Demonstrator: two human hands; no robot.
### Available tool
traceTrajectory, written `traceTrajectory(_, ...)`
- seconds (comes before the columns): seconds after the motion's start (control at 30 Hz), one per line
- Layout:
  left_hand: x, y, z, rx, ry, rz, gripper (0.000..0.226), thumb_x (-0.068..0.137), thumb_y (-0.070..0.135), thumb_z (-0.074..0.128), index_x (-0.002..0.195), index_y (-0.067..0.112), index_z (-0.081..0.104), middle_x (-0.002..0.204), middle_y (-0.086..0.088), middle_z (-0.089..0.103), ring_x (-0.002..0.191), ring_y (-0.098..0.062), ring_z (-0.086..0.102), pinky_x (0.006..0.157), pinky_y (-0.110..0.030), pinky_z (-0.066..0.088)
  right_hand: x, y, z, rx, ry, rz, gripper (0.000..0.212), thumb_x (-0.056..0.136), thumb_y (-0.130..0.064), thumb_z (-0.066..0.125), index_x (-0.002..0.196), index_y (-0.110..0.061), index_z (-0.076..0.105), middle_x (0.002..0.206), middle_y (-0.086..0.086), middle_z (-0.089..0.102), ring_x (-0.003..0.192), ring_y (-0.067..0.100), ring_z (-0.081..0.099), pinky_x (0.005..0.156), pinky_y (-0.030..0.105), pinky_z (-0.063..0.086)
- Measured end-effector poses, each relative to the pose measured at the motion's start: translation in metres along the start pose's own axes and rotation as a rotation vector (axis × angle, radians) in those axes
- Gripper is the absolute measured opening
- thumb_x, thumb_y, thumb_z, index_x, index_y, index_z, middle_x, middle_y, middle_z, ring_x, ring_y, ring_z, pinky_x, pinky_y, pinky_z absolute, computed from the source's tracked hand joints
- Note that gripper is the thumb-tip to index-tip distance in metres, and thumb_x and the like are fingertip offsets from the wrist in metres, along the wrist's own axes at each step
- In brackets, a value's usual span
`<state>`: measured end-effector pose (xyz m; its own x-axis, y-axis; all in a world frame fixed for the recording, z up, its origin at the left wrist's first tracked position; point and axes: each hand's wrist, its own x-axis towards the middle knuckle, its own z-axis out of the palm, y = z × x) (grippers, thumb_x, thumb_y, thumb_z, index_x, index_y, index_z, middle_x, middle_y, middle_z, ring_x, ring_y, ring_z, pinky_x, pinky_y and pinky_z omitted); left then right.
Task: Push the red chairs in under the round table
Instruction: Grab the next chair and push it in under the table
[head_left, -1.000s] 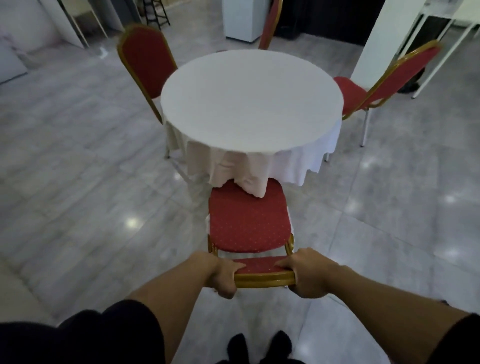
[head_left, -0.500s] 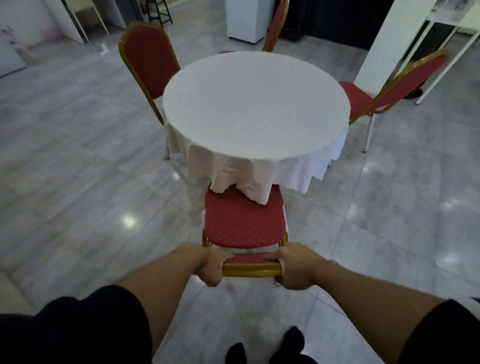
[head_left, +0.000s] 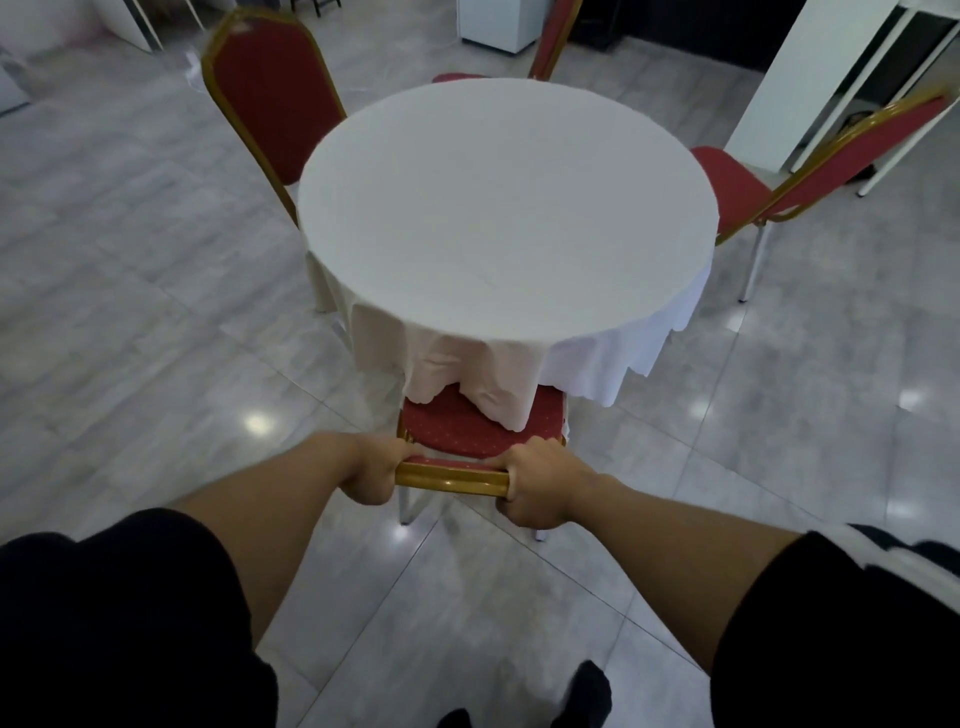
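Note:
A round table (head_left: 509, 208) under a white cloth stands in the middle of the room. Directly before me is a red chair (head_left: 457, 431) with a gold frame; the front of its seat lies beneath the hanging cloth. My left hand (head_left: 371, 475) and my right hand (head_left: 537, 488) both grip the gold top rail of its backrest. A second red chair (head_left: 275, 98) stands close against the table at the left. A third red chair (head_left: 779, 182) sits at the right with its seat out from the table. A fourth red chair (head_left: 550, 41) shows behind the table.
Glossy grey floor tiles surround the table. A white pillar (head_left: 810, 78) and a white metal frame (head_left: 904, 104) stand at the back right. A white cabinet (head_left: 498, 23) stands at the back. My shoes (head_left: 582, 696) show at the bottom edge.
The chair in my hands has slid forward; more of its seat is now under the tablecloth. I have stepped closer to the table.

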<state>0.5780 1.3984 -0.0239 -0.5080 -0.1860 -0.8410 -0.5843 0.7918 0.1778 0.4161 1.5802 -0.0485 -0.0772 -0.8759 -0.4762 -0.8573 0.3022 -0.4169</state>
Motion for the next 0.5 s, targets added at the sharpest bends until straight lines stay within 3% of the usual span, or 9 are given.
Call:
traceTrajectory(0.07, 0.008, 0.0, -0.009, 0.027, -0.049, -0.004, 0.076, 0.09, -0.002, 0.049, 0.159, 0.028, 0.038, 0.112, -0.004, 0.058, 0.089, -0.017, 0.057, 0.072, -0.028, 0.048, 0.006, 0.006, -0.003, -0.007, -0.007, -0.006, 0.008, 0.087, -0.03, 0.064, 0.09, -0.025, 0.069, 0.07, -0.003, 0.062, 0.065, 0.021, 0.061, 0.061, 0.035, 0.052)
traceTrajectory(0.23, 0.018, -0.002, -0.008, 0.044, -0.1, -0.023, 0.072, 0.09, -0.002, 0.055, 0.155, 0.025, 0.041, 0.102, -0.001, 0.056, 0.083, -0.015, 0.054, 0.071, -0.029, 0.046, 0.005, 0.007, 0.002, -0.014, -0.006, -0.029, 0.011, 0.09, -0.033, 0.065, 0.083, -0.027, 0.061, 0.071, -0.003, 0.062, 0.063, 0.019, 0.06, 0.061, 0.031, 0.047)
traceTrajectory(0.4, 0.012, 0.006, -0.006, 0.078, -0.085, -0.087, 0.072, 0.09, -0.001, 0.055, 0.156, 0.022, 0.04, 0.129, -0.011, 0.058, 0.102, -0.022, 0.058, 0.083, -0.033, 0.05, 0.001, 0.003, 0.002, 0.014, 0.018, 0.004, 0.014, 0.086, -0.041, 0.066, 0.089, -0.028, 0.068, 0.075, -0.004, 0.066, 0.069, 0.018, 0.062, 0.07, 0.035, 0.053)
traceTrajectory(0.5, 0.012, 0.015, -0.008, 0.122, -0.119, -0.141, 0.065, 0.088, 0.006, 0.065, 0.148, 0.022, 0.048, 0.129, -0.008, 0.058, 0.113, -0.024, 0.06, 0.096, -0.037, 0.052, -0.002, 0.001, 0.0, 0.058, -0.014, 0.026, 0.031, 0.083, -0.063, 0.071, 0.092, -0.034, 0.07, 0.08, -0.006, 0.068, 0.076, 0.017, 0.065, 0.074, 0.037, 0.055)
